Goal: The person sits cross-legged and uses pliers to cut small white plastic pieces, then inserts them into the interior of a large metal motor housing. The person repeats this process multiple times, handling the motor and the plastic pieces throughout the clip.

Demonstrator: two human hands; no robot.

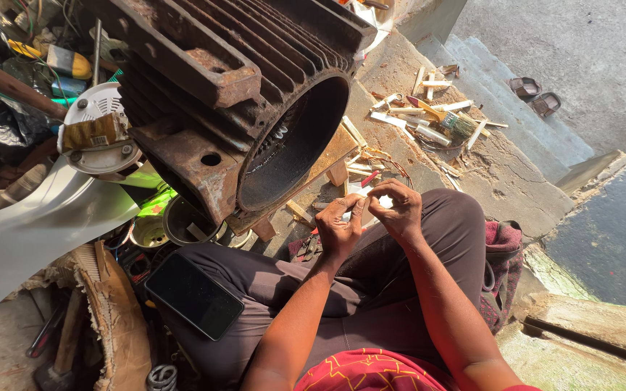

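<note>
Both hands meet over the person's lap, just near of the rusty motor housing (255, 108). The left hand (338, 228) and right hand (398, 210) pinch a small white strip (384, 203) between narrowed fingertips. It looks light, thin and bendable, likely best gripped at its ends. A dark phone (193, 295) rests on the left thigh.

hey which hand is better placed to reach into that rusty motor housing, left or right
Probably the left. The left hand sits on the side nearer the open mouth of the rusty motor housing, while the right hand lies farther out over the knee. Both pinch a small pale piece between them.
</note>
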